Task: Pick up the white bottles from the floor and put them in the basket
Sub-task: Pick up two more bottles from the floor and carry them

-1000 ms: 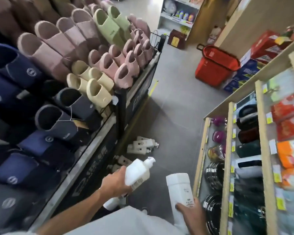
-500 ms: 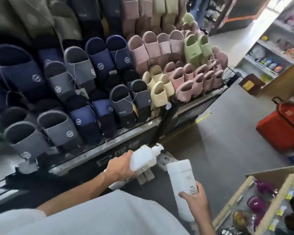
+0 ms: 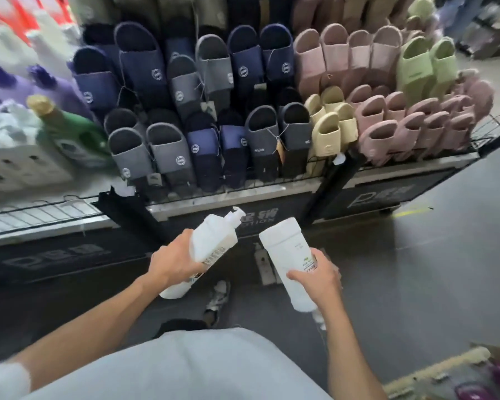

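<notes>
Two bottles: both white, both held off the floor in front of the slipper rack (image 3: pixel 272 192) — one per hand.
Left hand (image 3: pixel 175 259): wrapped round the middle of the pump bottle (image 3: pixel 208 249), fingers curled over the printed label, thumb on the near side.
Pump bottle axis: tilted, long axis running from lower left to upper right; the pump nozzle is pointed up and away toward the rack, the base down toward the body.
Right hand (image 3: pixel 318 280): closed round the lower half of the plain bottle (image 3: pixel 289 255), thumb laid across the label side.
Plain bottle axis: leaned the other way, flat wide end up and slightly left, narrower end down past the wrist; which end carries the cap cannot be told.
Surfaces: smooth matte plastic on both, rounded cylinder shapes, small dark print on each label.
Gap: the upper ends are near each other but not touching.
Floor (image 3: pixel 416 269): grey, slightly glossy — another pale bottle-like shape (image 3: pixel 264 267) is seen lying behind the hands, too blurred to be sure.
Rack contents: soft-looking slippers (image 3: pixel 208 82) packed in rows, navy, grey, cream, pink and green.
Shoe (image 3: pixel 217 298): one worn sneaker is seen below the bottles.
</notes>
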